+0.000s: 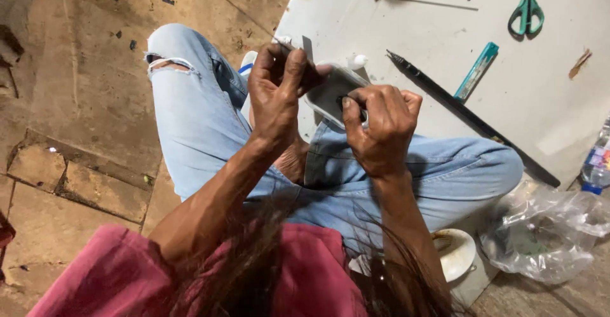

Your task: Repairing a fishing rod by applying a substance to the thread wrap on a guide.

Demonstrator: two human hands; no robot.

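Above the lap, both hands (pixel 330 101) clamped around a grey-white object (pixel 330 91), its shape mostly hidden by fingers.

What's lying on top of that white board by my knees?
On the white board: green-handled scissors, a teal cutter and a long black rod. Your hands and knee cover its near edge.

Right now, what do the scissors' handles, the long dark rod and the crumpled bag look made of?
Scissors: green handles, smooth and plain, likely plastic; blades look like grey metal.
Long dark rod: black, straight and rigid with a pointed tip, metal or hard plastic; cannot tell which.
Crumpled bag: clear, wrinkled, glossy film, apparently thin plastic.
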